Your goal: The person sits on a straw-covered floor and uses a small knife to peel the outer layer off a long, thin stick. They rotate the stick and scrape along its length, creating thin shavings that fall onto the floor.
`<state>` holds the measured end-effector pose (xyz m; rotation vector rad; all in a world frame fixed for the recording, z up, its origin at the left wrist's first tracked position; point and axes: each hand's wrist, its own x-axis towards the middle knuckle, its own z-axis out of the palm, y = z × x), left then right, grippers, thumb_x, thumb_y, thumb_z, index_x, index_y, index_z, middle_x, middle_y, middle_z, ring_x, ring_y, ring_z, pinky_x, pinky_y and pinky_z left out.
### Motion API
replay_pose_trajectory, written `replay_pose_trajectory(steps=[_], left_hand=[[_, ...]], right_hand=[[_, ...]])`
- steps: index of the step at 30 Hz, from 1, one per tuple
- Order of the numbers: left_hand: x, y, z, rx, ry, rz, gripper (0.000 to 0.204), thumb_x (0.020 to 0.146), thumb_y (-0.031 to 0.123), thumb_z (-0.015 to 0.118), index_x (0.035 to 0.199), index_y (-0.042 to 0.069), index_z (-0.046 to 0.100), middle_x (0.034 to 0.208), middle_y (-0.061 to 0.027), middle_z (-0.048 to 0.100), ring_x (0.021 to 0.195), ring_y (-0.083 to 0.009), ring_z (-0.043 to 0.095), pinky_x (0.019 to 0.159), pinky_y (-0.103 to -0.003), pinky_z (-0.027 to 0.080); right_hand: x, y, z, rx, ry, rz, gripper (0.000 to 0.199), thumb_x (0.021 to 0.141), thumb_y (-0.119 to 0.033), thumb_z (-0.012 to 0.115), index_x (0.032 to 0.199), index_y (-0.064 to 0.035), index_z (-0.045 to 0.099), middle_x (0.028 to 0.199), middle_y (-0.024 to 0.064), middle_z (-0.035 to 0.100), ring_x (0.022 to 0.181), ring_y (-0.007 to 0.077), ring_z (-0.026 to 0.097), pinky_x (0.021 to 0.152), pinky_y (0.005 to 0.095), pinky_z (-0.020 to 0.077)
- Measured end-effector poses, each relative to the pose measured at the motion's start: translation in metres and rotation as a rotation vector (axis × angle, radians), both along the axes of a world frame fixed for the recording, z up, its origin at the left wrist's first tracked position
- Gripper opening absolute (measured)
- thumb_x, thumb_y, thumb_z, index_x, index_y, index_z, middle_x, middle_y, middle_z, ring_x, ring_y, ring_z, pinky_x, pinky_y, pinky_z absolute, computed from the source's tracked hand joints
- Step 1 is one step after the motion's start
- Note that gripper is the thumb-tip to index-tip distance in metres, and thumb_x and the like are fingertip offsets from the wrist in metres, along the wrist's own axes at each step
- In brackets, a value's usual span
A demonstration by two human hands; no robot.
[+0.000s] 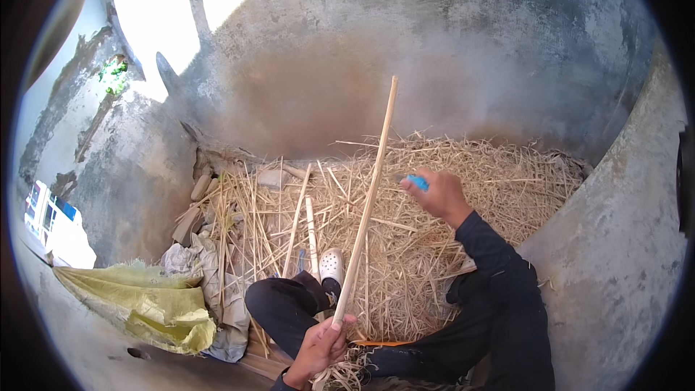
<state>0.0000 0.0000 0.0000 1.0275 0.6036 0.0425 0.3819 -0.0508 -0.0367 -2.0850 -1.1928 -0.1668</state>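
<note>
A long pale bamboo strip [373, 190] slants up and away from my lap, its far end standing out against the wall. Near its lower end, my left hand [324, 347] is closed around it. My right hand [441, 197] is closed on a small knife with a blue handle [418, 182]. The knife's short blade points left, close to the strip's right side; whether they touch I cannot tell. Thin shavings [340, 375] lie in a bunch beside my left hand, over my lap.
A thick bed of shavings [499, 188] covers the floor ahead. Two flat strips [312, 232] lean near my white clog [331, 266]. At the left are a yellow-green sack [141, 304] and a crumpled grey one [228, 322]. Concrete walls [449, 51] enclose the spot.
</note>
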Motion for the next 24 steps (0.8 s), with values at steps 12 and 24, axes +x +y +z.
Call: replay_pose_trajectory(steps=[12, 24], left_hand=[[-0.008, -0.014, 0.000, 0.140, 0.042, -0.142, 0.038, 0.103, 0.026, 0.042, 0.126, -0.004, 0.045, 0.058, 0.0052, 0.032, 0.046, -0.0037, 0.030, 0.043, -0.021, 0.025], [-0.055, -0.011, 0.007, 0.280, 0.213, -0.156, 0.037, 0.103, 0.031, 0.042, 0.121, 0.001, 0.054, 0.059, 0.0052, 0.036, 0.049, -0.0042, 0.032, 0.045, -0.023, 0.028]], right_hand=[[0.012, -0.011, -0.022, 0.002, -0.354, -0.040, 0.064, 0.086, -0.068, 0.048, 0.063, -0.0091, 0.053, 0.049, 0.0074, 0.053, 0.043, 0.0263, 0.056, 0.043, 0.0383, 0.0436], [0.147, -0.076, -0.050, -0.262, 0.221, -0.729, 0.068, 0.094, -0.063, 0.034, 0.070, -0.0053, 0.059, 0.057, 0.0168, 0.056, 0.053, 0.0318, 0.060, 0.051, 0.0463, 0.0442]])
